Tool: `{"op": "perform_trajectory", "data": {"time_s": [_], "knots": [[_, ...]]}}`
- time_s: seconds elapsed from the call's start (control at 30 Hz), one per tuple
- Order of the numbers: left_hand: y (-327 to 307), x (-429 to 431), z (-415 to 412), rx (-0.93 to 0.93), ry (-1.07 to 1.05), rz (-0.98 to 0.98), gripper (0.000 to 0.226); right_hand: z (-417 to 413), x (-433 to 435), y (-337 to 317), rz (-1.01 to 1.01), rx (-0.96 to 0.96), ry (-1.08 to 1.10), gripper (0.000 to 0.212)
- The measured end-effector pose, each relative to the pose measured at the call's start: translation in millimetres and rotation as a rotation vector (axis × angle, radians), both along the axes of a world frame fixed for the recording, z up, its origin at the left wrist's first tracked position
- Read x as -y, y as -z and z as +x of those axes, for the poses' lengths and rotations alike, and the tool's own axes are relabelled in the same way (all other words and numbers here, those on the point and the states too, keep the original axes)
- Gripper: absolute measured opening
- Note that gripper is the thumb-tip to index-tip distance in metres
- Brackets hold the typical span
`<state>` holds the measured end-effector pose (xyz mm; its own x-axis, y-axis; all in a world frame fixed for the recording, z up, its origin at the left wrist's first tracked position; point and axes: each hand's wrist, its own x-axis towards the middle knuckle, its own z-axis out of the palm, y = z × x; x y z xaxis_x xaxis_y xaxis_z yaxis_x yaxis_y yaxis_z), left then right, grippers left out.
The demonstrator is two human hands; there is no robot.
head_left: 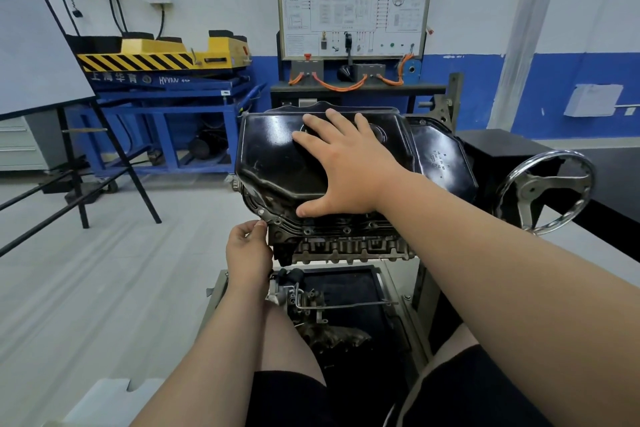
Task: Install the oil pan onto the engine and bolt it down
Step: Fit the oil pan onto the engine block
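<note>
The black oil pan lies upside-up on the engine block, which is mounted on a stand in the middle of the view. My right hand lies flat on the pan's top with fingers spread and straight, thumb at the near edge. My left hand is at the pan's near-left flange corner, its thumb and fingertips pinching something small there; whether it is a bolt is hidden by the fingers. Several bolt holes show along the near flange.
A chrome handwheel of the stand sits to the right. Below the engine, a tray holds metal parts. A blue and yellow lift cart stands at the back left, a training panel behind, a whiteboard easel at left.
</note>
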<state>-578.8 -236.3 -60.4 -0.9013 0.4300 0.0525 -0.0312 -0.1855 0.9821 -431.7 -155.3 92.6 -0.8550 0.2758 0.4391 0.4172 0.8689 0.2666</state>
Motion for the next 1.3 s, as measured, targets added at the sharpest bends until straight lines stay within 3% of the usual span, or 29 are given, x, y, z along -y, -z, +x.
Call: {"op": "perform_trajectory", "data": {"time_s": [1.1, 1.2, 1.3], "knots": [[4.8, 3.7, 8.9, 0.149, -0.01, -0.002, 0.01, 5.5, 9.0, 19.5, 0.074, 0.011, -0.002, 0.11], [5.6, 4.8, 9.1, 0.083, -0.027, -0.024, 0.013, 5.4, 9.0, 19.5, 0.07, 0.007, -0.003, 0.11], [6.5, 7.5, 11.2, -0.122, -0.119, -0.09, 0.013, 5.2, 9.2, 19.8, 0.073, 0.002, -0.001, 0.109]]}}
